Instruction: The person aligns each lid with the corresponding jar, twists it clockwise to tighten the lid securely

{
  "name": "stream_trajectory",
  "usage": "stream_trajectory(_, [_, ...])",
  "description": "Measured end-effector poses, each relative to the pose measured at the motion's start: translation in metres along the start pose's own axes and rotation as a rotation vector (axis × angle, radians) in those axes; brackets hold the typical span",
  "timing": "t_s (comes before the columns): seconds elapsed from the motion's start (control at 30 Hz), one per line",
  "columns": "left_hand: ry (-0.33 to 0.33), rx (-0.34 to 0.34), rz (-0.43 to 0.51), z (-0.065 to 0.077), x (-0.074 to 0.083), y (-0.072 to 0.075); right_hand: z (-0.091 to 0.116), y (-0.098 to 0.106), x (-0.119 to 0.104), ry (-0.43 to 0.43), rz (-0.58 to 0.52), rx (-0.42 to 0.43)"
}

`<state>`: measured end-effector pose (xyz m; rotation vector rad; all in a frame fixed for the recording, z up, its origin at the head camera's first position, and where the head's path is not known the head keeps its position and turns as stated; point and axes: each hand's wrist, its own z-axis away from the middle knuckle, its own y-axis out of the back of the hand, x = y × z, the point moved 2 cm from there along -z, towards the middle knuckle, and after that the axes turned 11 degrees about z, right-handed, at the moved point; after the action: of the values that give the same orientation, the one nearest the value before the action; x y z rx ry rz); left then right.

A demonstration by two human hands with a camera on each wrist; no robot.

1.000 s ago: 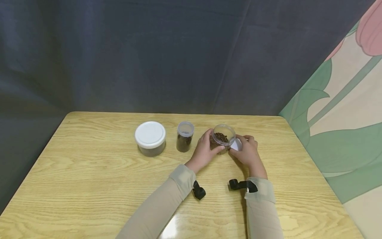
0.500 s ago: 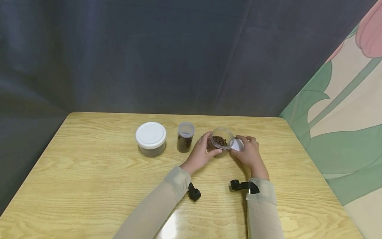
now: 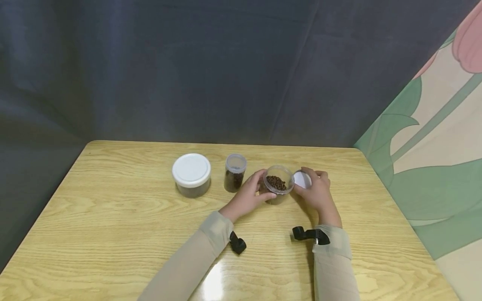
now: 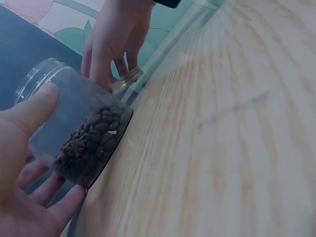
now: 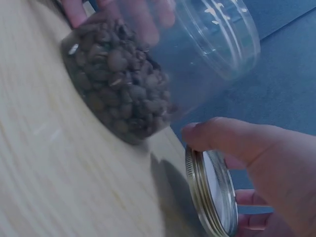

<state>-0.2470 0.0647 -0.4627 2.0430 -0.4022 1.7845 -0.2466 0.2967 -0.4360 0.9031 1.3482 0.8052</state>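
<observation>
My left hand grips a clear, uncovered jar partly filled with brown coffee beans. In the left wrist view the thumb lies near the jar's threaded mouth, with fingers round the far side and the base at the tabletop. Just right of the jar, my right hand holds a gold-rimmed screw lid by its edge. The lid's white inner face shows in the head view, while in the right wrist view the thumb rests on its rim and the other fingers are partly behind it.
Left of the hands stand a slim clear jar with dark contents and a wider tub with a white lid. A dark curtain hangs behind the wooden table. A flower-patterned cloth borders the right.
My left hand has drawn the jar of beans toward me and slightly left. More of the lid's white face shows beside it. My right hand has shifted only slightly.
</observation>
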Motion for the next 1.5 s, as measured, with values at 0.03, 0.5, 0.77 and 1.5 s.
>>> stream_trajectory(0.03, [0.001, -0.004, 0.003, 0.001, 0.000, 0.001, 0.000, 0.001, 0.000, -0.002, -0.015, 0.017])
stream_trajectory(0.5, [-0.024, -0.039, 0.006, 0.013, -0.006, 0.008, -0.001, 0.015, -0.014, 0.067, -0.154, 0.237])
stream_trajectory(0.77, [-0.063, -0.063, 0.039, 0.014, -0.008, 0.009, 0.006, 0.028, -0.038, 0.104, -0.314, 0.310])
stream_trajectory(1.5, [-0.053, -0.079, 0.007, 0.023, -0.015, 0.006, 0.025, 0.018, -0.042, 0.172, -0.568, 0.374])
